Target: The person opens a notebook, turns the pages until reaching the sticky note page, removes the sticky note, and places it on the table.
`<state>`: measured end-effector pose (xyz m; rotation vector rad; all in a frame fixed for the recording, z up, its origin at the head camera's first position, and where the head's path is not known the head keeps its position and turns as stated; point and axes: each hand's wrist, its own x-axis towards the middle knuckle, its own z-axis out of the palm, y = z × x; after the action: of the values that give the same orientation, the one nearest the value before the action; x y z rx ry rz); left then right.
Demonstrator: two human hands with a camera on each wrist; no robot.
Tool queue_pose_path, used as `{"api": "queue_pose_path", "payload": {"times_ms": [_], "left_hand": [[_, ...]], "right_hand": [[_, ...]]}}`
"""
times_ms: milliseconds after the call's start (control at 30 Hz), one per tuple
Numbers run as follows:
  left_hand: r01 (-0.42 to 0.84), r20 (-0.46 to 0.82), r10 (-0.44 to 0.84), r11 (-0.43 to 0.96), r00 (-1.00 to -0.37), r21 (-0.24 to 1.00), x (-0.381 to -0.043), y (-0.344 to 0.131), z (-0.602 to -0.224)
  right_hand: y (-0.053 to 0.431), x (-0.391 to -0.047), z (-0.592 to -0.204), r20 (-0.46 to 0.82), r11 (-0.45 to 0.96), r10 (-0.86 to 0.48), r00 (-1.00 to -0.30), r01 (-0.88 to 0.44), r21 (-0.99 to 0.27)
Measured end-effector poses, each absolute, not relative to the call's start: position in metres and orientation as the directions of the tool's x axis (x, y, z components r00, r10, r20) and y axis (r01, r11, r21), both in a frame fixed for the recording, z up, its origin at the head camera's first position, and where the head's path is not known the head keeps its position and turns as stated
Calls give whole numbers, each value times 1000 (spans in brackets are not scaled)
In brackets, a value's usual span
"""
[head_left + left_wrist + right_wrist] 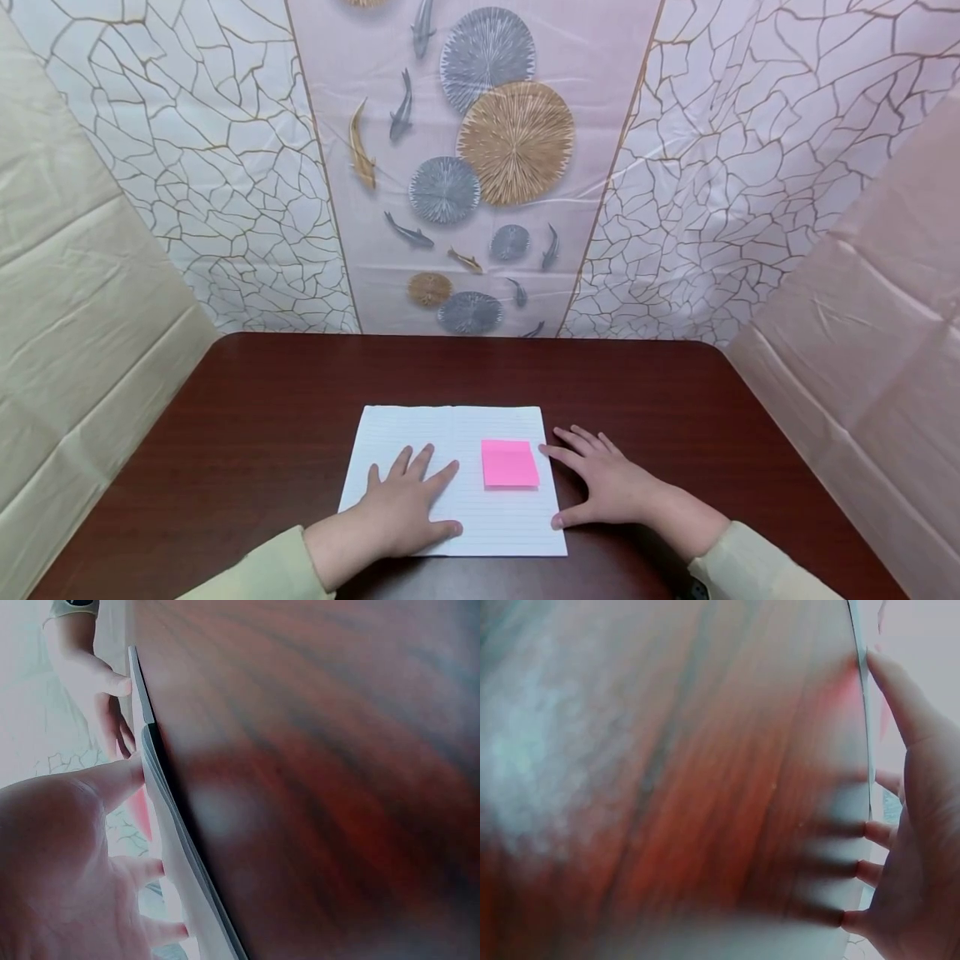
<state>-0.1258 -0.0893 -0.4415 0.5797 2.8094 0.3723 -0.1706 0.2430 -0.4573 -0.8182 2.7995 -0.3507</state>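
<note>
An open notebook [480, 533] with lined white pages lies flat on the dark table. A pink sticky note pad [510, 464] sits on its right page. My left hand [405, 508] rests on the left page with fingers spread; in the left wrist view the fingertips [154, 868] touch the paper. At the notebook's right edge is my right hand [611, 483], its fingers spread. Its thumb and index finger reach that edge, while the other fingertips [868, 871] touch the tabletop in the right wrist view. Neither hand grips anything.
The dark brown table [285, 392] has rounded far corners. Behind it hangs a patterned curtain [465, 250] with fish and round discs. Beige cloth walls [97, 333] rise along the left and right sides.
</note>
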Motion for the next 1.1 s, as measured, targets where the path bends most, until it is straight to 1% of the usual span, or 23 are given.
{"api": "queue_pose_path", "payload": {"times_ms": [200, 400, 567, 700, 767, 867, 967, 1100], "left_hand": [[342, -194, 407, 891, -893, 299, -126, -88, -439], [343, -196, 409, 890, -891, 300, -126, -88, -439], [345, -191, 411, 889, -891, 301, -126, -89, -439], [351, -184, 413, 888, -892, 297, -125, -88, -440], [354, -177, 414, 888, -893, 295, -126, -88, -440], [357, -169, 415, 887, -894, 291, -126, -88, -440], [360, -163, 415, 888, -895, 286, -126, -88, -441], [358, -165, 412, 891, -896, 280, -127, -89, -442]], "right_hand": [[245, -172, -456, -129, 821, -543, -830, -492, -289], [242, -172, -451, -69, 820, -540, -839, -506, -267], [228, -172, -445, 21, 832, -526, -850, -520, -195], [212, -171, -441, 65, 824, -551, -832, -555, -113], [204, -171, -439, 87, 809, -579, -811, -584, -60], [193, -171, -438, 134, 763, -646, -752, -644, 60], [183, -170, -439, 196, 687, -727, -658, -702, 189], [172, -166, -440, 243, 590, -807, -538, -736, 333]]}}
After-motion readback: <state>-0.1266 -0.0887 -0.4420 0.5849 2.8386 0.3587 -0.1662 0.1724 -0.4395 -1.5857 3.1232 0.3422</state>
